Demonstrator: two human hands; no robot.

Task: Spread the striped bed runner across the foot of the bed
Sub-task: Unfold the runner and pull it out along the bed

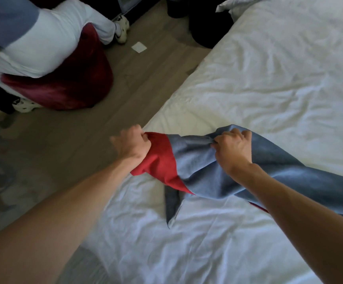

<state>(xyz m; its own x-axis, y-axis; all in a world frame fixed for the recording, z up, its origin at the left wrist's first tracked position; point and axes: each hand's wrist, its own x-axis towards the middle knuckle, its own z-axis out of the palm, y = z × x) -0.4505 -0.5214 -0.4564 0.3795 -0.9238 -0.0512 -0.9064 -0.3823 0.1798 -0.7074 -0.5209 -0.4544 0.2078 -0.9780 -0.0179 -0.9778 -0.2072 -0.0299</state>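
The bed runner (197, 169) is a bunched cloth with a red band and blue bands, held above the white bed (269, 89) near its left edge. My left hand (132, 143) is closed on the red end at the mattress edge. Gripping a blue fold a little further right is my right hand (234, 150). The rest of the runner trails off to the right behind my right forearm, and one blue corner hangs down onto the sheet.
A person in white trousers sits on a dark red pouf (74, 83) on the wooden floor (96, 124) at upper left. A small white paper (139, 47) lies on the floor. Dark objects (207, 27) stand at the bed's far corner. A pillow (234, 5) lies at top.
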